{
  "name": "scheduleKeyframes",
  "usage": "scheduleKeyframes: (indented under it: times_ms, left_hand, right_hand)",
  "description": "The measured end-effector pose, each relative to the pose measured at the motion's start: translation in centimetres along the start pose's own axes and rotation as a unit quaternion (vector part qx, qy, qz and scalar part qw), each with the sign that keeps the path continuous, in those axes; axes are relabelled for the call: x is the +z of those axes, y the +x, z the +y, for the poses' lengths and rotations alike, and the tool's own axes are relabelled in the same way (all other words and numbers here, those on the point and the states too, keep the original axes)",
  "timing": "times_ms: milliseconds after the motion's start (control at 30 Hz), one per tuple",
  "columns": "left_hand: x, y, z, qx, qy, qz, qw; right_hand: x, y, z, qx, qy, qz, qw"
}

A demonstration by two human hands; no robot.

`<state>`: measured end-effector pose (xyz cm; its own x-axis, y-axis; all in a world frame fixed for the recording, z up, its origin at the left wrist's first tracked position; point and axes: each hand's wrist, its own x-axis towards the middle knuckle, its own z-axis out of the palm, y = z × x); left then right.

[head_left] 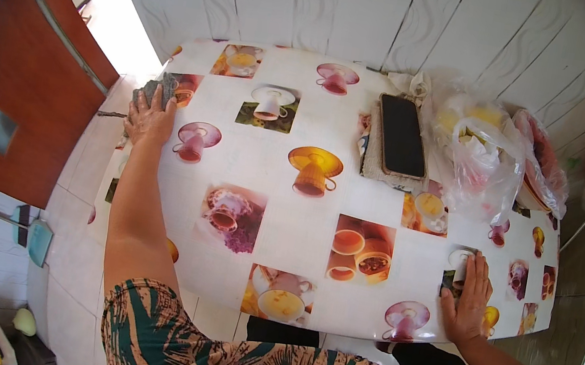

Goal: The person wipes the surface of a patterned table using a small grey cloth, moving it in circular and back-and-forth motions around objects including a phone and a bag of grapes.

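Observation:
My left hand (150,120) is at the table's left edge, its fingers over a dark grey cloth (160,88) that it presses against the tabletop. Part of that cloth is hidden under the palm and fingers. The table (277,226) wears a glossy white cover printed with cups and saucers. Near its front right, my right hand (470,301) lies flat on the cover, fingers stretched out, with nothing in it.
At the back right, a black phone (402,137) lies on a folded cloth (374,150). Beside it sit clear plastic bags (483,160) and a pink bag (542,158). A tiled wall (360,8) stands behind the table. To the left are a brown door (45,87) and a blue dustpan (39,242).

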<state>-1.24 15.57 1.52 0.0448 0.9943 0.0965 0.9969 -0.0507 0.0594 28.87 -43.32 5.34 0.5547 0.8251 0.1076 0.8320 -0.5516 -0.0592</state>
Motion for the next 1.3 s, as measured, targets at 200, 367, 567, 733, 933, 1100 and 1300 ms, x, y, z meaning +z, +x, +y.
scheduleKeyframes:
  times_ms: [200, 367, 567, 733, 933, 1100, 1300]
  left_hand:
    - [0.0, -2.5, 1.4, 0.031, 0.002, -0.007, 0.999]
    - [-0.7, -10.5, 5.9, 0.204, -0.001, 0.018, 0.979]
    - [-1.6, -25.9, 11.7, 0.405, -0.088, 0.074, 0.907]
    - [-2.9, -37.0, 12.6, 0.466, -0.161, 0.051, 0.868]
    - [-2.9, -35.4, 6.2, 0.400, -0.117, 0.080, 0.905]
    - [-2.3, -27.0, -5.3, 0.174, -0.025, 0.041, 0.984]
    - [-2.6, -28.9, -2.2, 0.133, 0.004, -0.008, 0.991]
  right_hand:
    - [-0.1, -0.2, 0.0, -0.007, 0.009, 0.009, 1.000]
    - [0.4, -0.3, 0.0, -0.006, 0.016, 0.027, 0.999]
    - [1.7, -0.4, 0.6, -0.013, 0.034, 0.087, 0.996]
    - [1.8, -0.6, 1.3, 0.021, 0.193, 0.161, 0.968]
    - [0.8, -0.7, 4.7, 0.014, 0.415, 0.192, 0.889]
    - [-10.0, -6.7, -1.5, -0.087, 0.451, 0.158, 0.874]
    - [-19.7, -12.5, -8.1, -0.447, 0.334, 0.308, 0.771]
